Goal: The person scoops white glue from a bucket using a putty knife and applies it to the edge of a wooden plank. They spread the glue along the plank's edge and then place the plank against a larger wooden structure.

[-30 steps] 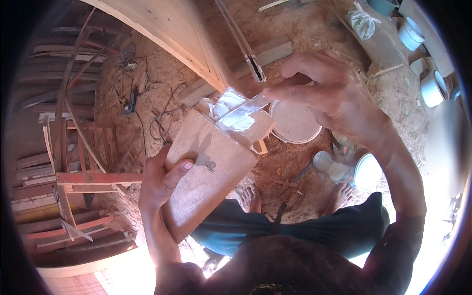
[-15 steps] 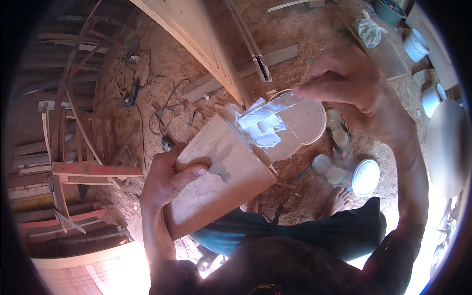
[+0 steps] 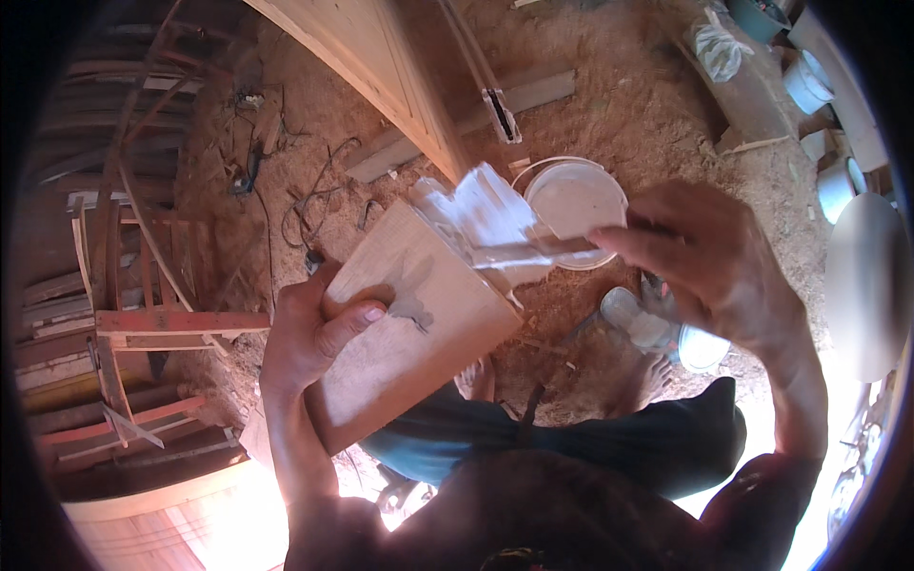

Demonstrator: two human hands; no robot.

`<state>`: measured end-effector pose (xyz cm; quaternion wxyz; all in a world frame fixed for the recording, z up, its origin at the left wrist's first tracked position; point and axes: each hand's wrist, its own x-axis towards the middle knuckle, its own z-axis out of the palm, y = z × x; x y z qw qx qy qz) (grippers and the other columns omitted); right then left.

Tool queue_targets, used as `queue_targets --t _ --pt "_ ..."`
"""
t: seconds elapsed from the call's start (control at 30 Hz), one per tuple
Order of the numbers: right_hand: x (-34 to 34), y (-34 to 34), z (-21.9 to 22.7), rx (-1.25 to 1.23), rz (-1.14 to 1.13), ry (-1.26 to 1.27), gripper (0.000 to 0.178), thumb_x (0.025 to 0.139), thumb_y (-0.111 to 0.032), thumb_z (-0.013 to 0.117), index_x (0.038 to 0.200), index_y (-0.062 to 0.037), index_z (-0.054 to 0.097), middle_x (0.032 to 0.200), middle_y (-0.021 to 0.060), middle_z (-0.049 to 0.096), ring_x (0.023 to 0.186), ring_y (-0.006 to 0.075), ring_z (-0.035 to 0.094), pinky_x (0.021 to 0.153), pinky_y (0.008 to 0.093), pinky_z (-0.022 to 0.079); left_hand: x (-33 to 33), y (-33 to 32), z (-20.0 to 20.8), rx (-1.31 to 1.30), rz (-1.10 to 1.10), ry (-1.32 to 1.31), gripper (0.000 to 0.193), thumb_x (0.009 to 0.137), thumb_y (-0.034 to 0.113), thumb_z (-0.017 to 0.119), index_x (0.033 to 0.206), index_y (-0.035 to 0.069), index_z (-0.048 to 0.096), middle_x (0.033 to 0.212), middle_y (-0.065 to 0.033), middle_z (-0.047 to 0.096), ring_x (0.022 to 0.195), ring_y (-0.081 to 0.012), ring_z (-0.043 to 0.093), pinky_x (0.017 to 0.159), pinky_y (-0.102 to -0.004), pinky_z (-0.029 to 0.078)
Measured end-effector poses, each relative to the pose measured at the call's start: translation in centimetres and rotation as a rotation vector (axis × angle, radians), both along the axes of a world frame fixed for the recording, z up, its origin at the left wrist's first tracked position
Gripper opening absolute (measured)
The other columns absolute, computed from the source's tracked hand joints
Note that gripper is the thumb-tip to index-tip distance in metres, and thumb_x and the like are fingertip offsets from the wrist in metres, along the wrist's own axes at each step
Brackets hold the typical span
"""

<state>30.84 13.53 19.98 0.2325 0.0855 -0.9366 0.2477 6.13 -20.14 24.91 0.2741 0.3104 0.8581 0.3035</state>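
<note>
**White filler spread on a wooden board above a sawdust floor**

Sawdust [image 3: 609,124] covers the workshop floor, where timber frames [image 3: 124,314] stand stacked to the left and a long pale wooden plank [image 3: 381,67] runs across the top of the scene. A person holds a flat wooden board [image 3: 409,333] tilted over their lap. The left hand [image 3: 309,338] has a closed grip on the board's left edge, thumb pressed onto its face beside a dark knot. The right hand [image 3: 709,266] is closed around the handle of a flat scraper [image 3: 524,252], whose blade lies on the board's upper corner, touching a patch of white paste [image 3: 481,214] spread there. A round white tub of paste [image 3: 576,205] sits open on the floor just beyond the board, partly hidden by the scraper. Near the person's bare foot [image 3: 647,381] lie a small jar [image 3: 628,314] and a white lid [image 3: 703,347]. Tangled dark cables [image 3: 314,190] trail across the sawdust to the upper left.
</note>
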Motion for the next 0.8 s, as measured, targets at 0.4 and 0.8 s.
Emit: queue_targets --t 0.4,0.8 --pt "2.6 -5.4 0.3 -0.519 -0.094 -0.047 0.047 0.092 0.011 0.072 0.137 -0.0030 0.072 0.094 0.0153 0.072 0.080 0.0251 0.072 0.065 0.0364 0.056 0.3 0.5 -0.3 0.080 0.041 0.094 0.078 0.089 0.059 0.088 0.124 -0.009 0.073 0.091 -0.0114 0.081 0.083 -0.0118 0.071 0.075 -0.0294 0.056" --pt "2.9 -8.0 -0.3 -0.825 -0.007 -0.072 0.042 0.090 0.009 0.076 0.131 -0.0005 0.076 0.088 0.0168 0.071 0.077 0.0274 0.073 0.063 0.0371 0.054 0.4 0.4 -0.3 0.088 0.030 0.120 0.075 0.092 0.059 0.085 0.124 -0.008 0.073 0.094 -0.0112 0.079 0.090 -0.0124 0.069 0.081 -0.0314 0.056"
